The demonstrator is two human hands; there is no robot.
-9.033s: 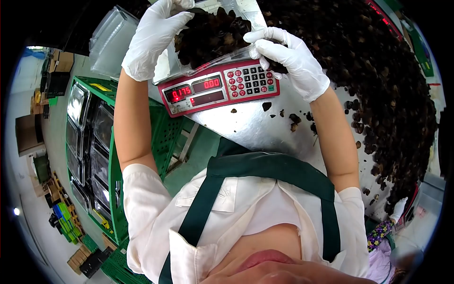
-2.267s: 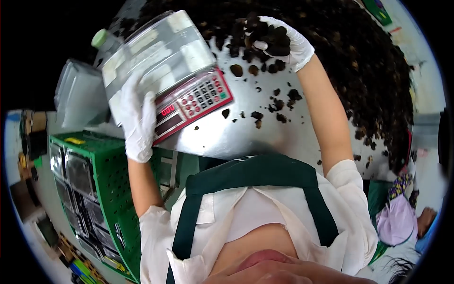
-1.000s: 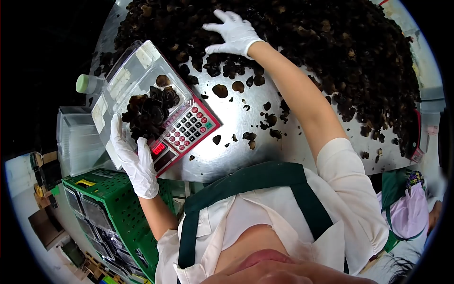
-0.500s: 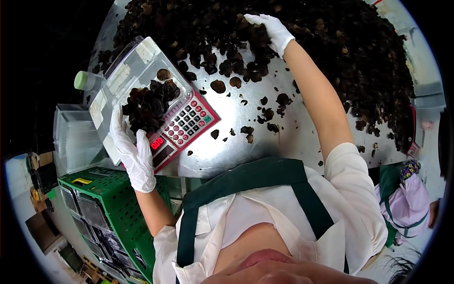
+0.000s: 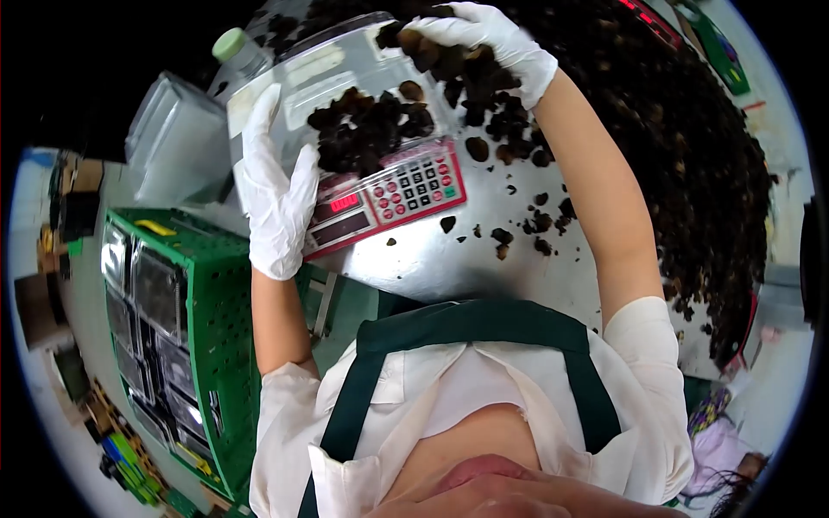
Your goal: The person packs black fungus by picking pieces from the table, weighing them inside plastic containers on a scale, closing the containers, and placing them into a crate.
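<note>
A clear plastic box (image 5: 324, 76) with a small heap of dark wood ear mushrooms (image 5: 371, 129) in it sits on a red-edged digital scale (image 5: 419, 186). White-gloved, my left hand (image 5: 276, 190) holds the box at its left side, fingers along the outside and thumb at the near corner. My right hand (image 5: 492, 43), also gloved, is beside the far right corner of the box, fingers curled over a clump of wood ear mushrooms (image 5: 471, 73). Some pieces hang below its palm; its fingertips are partly hidden by them.
A large pile of wood ear mushrooms (image 5: 673, 173) covers the metal table (image 5: 484, 250). At left stand a green-capped bottle (image 5: 237, 52), stacked clear boxes (image 5: 177, 142) and a green crate (image 5: 224, 293) of packed boxes. Another person (image 5: 721, 449) is at lower right.
My right hand has come from the pile toward the box, bringing a clump of wood ear mushrooms. My left hand stays at the box. The view has turned and shifted.
</note>
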